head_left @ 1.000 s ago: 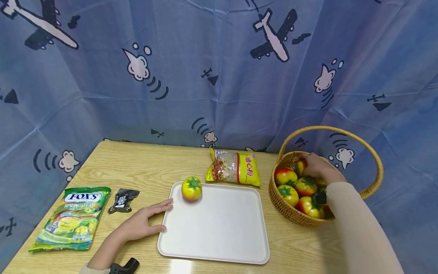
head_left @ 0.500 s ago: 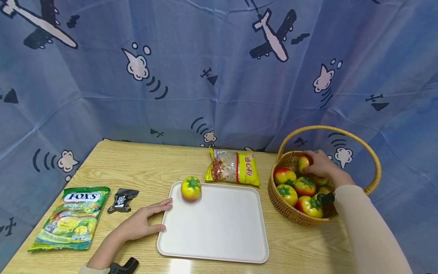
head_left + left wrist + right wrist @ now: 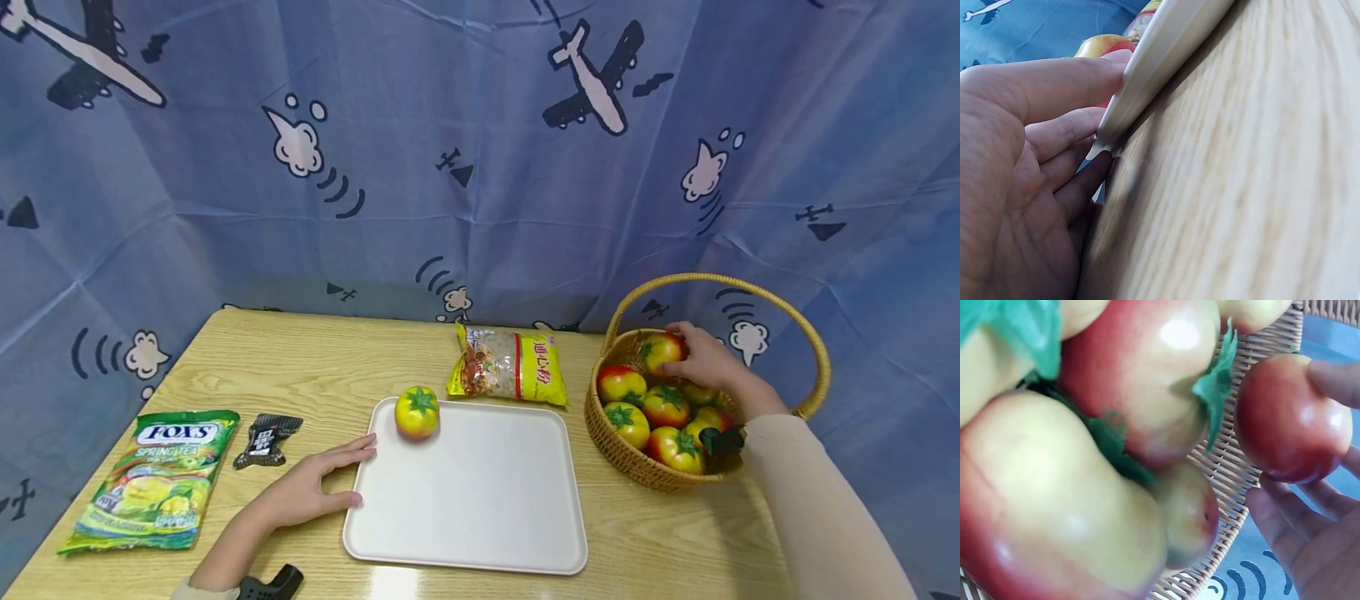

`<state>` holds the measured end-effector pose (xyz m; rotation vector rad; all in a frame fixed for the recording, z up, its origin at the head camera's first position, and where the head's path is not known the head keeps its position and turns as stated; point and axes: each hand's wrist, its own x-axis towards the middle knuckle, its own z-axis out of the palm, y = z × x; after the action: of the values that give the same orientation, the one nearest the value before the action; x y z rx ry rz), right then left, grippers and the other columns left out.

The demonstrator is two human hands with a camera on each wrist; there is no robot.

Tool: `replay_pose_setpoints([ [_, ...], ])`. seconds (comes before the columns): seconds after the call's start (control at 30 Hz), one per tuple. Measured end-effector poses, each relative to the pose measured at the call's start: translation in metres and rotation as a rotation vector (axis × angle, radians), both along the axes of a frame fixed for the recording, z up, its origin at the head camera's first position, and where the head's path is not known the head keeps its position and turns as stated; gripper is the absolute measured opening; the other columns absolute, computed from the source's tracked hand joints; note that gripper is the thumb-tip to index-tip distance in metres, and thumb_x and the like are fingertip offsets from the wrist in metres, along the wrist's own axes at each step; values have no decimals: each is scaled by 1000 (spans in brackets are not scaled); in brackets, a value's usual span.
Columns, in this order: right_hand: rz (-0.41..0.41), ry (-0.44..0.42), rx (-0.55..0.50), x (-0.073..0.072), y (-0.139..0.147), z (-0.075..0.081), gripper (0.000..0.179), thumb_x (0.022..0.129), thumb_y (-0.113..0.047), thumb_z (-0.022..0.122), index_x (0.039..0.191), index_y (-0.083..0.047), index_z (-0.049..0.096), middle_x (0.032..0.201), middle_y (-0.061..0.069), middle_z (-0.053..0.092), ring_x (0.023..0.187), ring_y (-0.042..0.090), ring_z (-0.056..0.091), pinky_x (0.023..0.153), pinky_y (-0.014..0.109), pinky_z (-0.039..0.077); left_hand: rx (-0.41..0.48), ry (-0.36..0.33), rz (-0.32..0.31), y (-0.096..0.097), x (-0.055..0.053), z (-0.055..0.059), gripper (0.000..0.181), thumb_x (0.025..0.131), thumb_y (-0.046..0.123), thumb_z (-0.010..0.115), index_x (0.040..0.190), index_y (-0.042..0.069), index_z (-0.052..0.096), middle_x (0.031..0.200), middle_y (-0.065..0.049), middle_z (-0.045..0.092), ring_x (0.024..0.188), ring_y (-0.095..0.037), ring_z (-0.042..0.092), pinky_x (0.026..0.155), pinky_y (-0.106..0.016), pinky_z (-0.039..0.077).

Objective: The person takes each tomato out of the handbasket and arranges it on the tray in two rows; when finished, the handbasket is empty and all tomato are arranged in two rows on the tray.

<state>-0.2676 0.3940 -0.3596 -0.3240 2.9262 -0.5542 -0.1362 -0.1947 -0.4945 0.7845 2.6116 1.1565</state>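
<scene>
In the head view my right hand (image 3: 711, 363) grips a red-and-yellow tomato (image 3: 658, 353) at the back of the wicker basket (image 3: 628, 465). The right wrist view shows thumb and fingers around that tomato (image 3: 1291, 419), near the basket's rim. Several more tomatoes with green leafy tops lie in the basket, one of them a tomato (image 3: 666, 406) in the middle. My left hand (image 3: 311, 492) touches the left edge of a white tray (image 3: 480, 492), its fingertips and thumb on the rim. On the tray's back left corner sits one tomato (image 3: 417, 412).
Behind the tray lies a yellow pasta bag (image 3: 506, 367). At the left are a green FOX'S candy bag (image 3: 153, 483) and a small black packet (image 3: 266, 439). The basket's tall handle (image 3: 720, 279) arches above it. A blue patterned curtain (image 3: 420, 167) hangs behind the table.
My right hand has drawn back slightly and raised the tomato, which now shows more clearly near the basket's back rim. The left hand and tray stay in place.
</scene>
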Motion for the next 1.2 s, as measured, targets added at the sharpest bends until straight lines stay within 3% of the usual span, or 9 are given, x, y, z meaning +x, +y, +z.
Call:
replay_pose_setpoints([
  [0.3, -19, 2, -50, 11, -6, 7, 77, 88, -34, 66, 142, 4, 27, 128, 34, 37, 106, 45, 48, 84, 56, 44, 5, 10, -1, -1, 0, -2, 62, 86, 43, 66, 138, 16, 51, 151, 3, 38, 138, -31, 35, 107, -47, 36],
  [0.57, -25, -31, -176, 22, -11, 13, 81, 90, -36, 63, 144, 3, 18, 140, 34, 32, 126, 51, 34, 94, 61, 39, -1, 11, 0, -1, -1, -4, 62, 85, 45, 66, 139, 16, 50, 151, 3, 38, 138, -30, 35, 107, -50, 35],
  [0.7, -19, -22, -202, 28, -12, 16, 80, 91, -37, 62, 145, 2, 17, 141, 31, 31, 127, 50, 35, 95, 61, 40, -1, 6, 2, -1, -1, -3, 63, 85, 46, 65, 139, 16, 50, 151, 3, 37, 138, -30, 34, 107, -51, 35],
  [0.83, 12, 1, -224, 36, -18, 20, 76, 92, -34, 61, 147, 0, 20, 140, 29, 35, 123, 47, 42, 92, 50, 47, -3, 5, 1, 0, 0, -2, 63, 85, 46, 66, 139, 16, 50, 151, 3, 37, 138, -30, 34, 107, -52, 34],
  [0.9, 37, 15, -247, 39, -21, 21, 74, 93, -30, 61, 148, -1, 21, 137, 27, 39, 118, 42, 48, 88, 37, 51, -4, 5, 1, 0, 0, -1, 63, 85, 45, 66, 139, 16, 51, 151, 3, 37, 138, -30, 34, 106, -52, 34],
  [1.03, 71, 38, -309, 45, -30, 21, 70, 93, -25, 62, 148, -4, 24, 135, 21, 43, 107, 9, 54, 78, 14, 48, -5, 10, 4, 0, 0, -1, 63, 85, 45, 66, 138, 16, 51, 151, 3, 38, 138, -30, 35, 106, -53, 35],
  [1.13, 89, 42, -352, 50, -38, 21, 70, 92, -22, 63, 148, -5, 25, 133, 20, 45, 99, -9, 51, 79, 9, 47, -8, 13, 6, -1, 0, -2, 63, 85, 46, 66, 139, 17, 51, 151, 4, 38, 138, -30, 35, 106, -53, 35],
  [1.2, 112, 46, -389, 53, -44, 20, 68, 92, -18, 63, 147, -5, 25, 131, 20, 46, 98, -11, 52, 79, 9, 48, -8, 8, 8, -1, -1, -2, 63, 85, 46, 65, 139, 17, 51, 151, 4, 37, 138, -30, 35, 106, -52, 35],
])
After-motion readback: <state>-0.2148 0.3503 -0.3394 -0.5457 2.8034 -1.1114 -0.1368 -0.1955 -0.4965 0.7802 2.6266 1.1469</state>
